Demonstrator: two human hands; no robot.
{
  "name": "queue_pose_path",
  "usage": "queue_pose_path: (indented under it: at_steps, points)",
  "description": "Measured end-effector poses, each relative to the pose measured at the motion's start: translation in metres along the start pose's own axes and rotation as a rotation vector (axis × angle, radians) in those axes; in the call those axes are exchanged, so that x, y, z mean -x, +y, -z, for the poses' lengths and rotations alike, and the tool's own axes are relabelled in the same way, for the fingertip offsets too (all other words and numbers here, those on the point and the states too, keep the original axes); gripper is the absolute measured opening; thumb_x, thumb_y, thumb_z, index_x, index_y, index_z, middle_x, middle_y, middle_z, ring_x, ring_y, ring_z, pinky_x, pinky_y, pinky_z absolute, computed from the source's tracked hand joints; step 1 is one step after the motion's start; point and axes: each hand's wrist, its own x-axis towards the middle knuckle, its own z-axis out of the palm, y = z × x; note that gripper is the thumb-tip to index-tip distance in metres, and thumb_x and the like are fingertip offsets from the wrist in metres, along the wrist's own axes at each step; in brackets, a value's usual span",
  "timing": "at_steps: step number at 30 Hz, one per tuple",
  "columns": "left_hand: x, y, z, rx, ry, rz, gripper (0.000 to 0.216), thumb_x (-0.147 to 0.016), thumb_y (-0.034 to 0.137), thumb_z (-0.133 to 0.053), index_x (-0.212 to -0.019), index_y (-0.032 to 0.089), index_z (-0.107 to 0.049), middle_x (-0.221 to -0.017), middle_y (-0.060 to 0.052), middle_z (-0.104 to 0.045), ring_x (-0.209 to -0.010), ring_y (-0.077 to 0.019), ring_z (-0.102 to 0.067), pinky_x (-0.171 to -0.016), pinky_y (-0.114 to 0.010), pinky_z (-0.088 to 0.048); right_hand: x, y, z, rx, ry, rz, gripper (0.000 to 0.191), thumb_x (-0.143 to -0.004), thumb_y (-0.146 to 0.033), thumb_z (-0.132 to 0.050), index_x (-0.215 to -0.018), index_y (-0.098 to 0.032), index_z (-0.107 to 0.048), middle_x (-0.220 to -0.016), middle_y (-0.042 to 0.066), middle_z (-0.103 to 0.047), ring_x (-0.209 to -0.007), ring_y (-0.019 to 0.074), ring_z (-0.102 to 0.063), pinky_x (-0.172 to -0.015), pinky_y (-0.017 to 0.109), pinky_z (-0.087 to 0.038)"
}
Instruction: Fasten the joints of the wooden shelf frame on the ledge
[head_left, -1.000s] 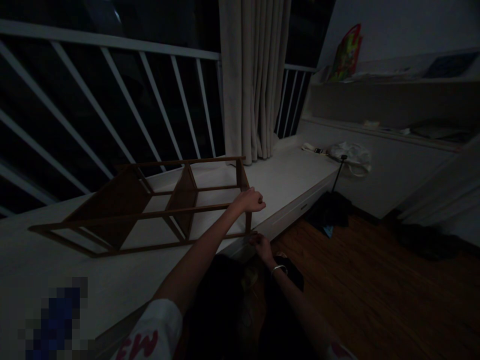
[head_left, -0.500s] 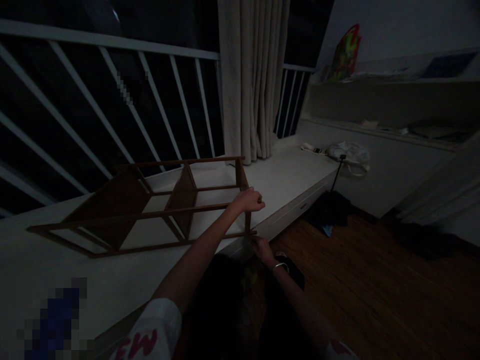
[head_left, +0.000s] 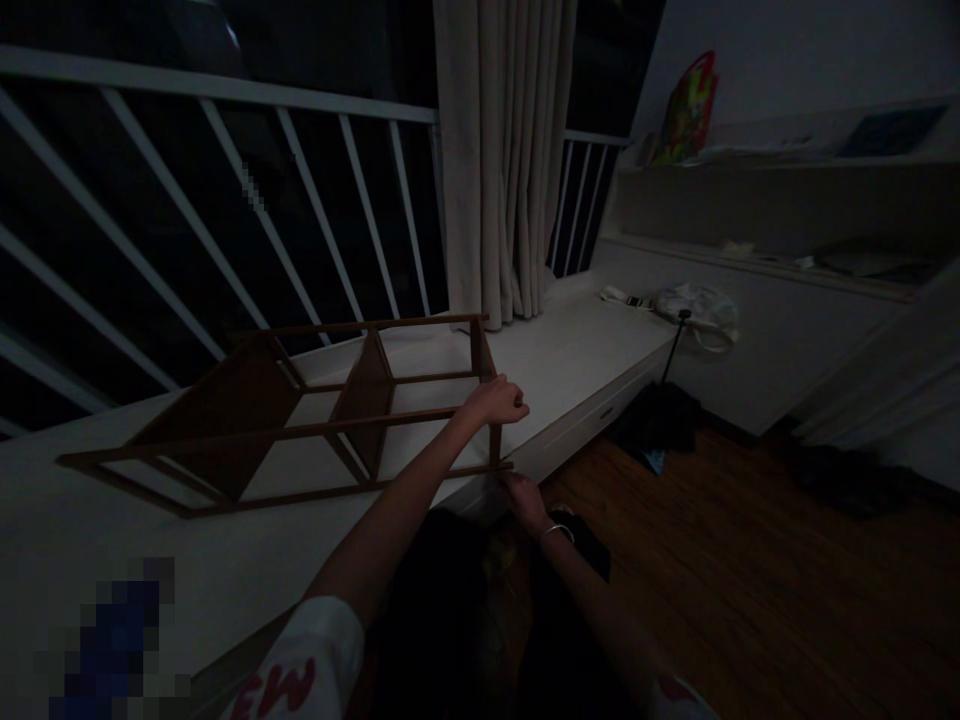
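Head, left hand (head_left: 496, 401) on rack (head_left: 225, 400), red-lettered sleeve (head_left: 296, 665)

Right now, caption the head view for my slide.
Left hand grips a wooden rack lying sideways on a white ledge; right hand at its lower corner.

Pale pleated curtain (head_left: 502, 160) hanging before white slanted metal railing (head_left: 225, 90); crumpled white plastic bag (head_left: 701, 310) lying on white surface (head_left: 570, 350); dark cloth heap (head_left: 660, 420) on brown wooden floor (head_left: 750, 580).
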Motion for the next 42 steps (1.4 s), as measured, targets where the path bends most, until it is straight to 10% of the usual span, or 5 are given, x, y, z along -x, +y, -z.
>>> queue_pose_path:
  at_steps: [22, 42]
  points:
    - [-0.005, -0.007, -0.009, -0.011, 0.043, -0.054, 0.036, -0.075, 0.045, -0.042, -0.081, 0.019, -0.066, -0.08, -0.01, -0.059, -0.084, -0.0207, -0.056, -0.066, -0.027, -0.043, -0.009, 0.003, -0.015, 0.257, -0.046, 0.073, 0.019, -0.084, -0.013, -0.04, -0.099, -0.015, -0.053, -0.099, 0.012, -0.058, -0.092, 0.0187, -0.053, -0.08, 0.029, -0.039]
    - [-0.003, -0.004, -0.005, -0.007, 0.021, -0.044, 0.035, -0.076, 0.042, -0.042, -0.078, 0.017, -0.066, -0.078, -0.01, -0.061, -0.089, -0.02, -0.056, -0.068, -0.026, -0.043, -0.007, 0.013, -0.024, -0.325, 0.199, -0.147, 0.017, -0.086, -0.023, -0.036, -0.101, -0.018, -0.042, -0.08, 0.006, -0.062, -0.073, 0.0176, -0.061, -0.063, 0.025, -0.041]
